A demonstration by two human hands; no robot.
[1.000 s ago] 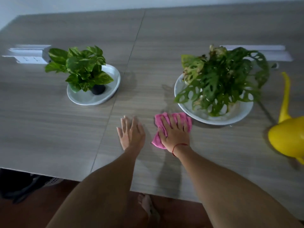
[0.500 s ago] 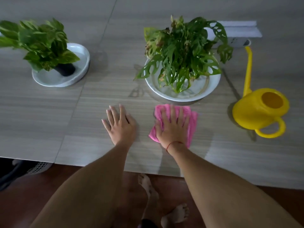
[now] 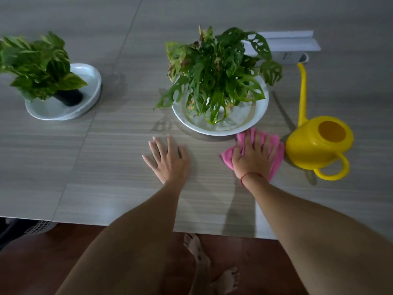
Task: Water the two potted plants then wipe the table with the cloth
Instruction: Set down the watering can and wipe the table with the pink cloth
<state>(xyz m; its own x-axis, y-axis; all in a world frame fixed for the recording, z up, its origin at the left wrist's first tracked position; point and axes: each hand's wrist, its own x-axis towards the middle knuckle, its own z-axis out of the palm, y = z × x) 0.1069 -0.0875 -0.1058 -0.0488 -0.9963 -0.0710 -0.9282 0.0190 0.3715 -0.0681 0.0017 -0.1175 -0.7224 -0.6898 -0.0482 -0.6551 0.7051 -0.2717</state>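
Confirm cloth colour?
Pink; the cloth shows best in the head view, under the right hand.

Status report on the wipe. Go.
Right hand flat on pink cloth, left hand flat on table. Yellow watering can beside cloth, plant dish just beyond.

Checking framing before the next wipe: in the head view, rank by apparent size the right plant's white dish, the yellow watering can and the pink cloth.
1. white dish
2. yellow watering can; its body looks smaller than the dish
3. pink cloth, partly hidden under the right hand
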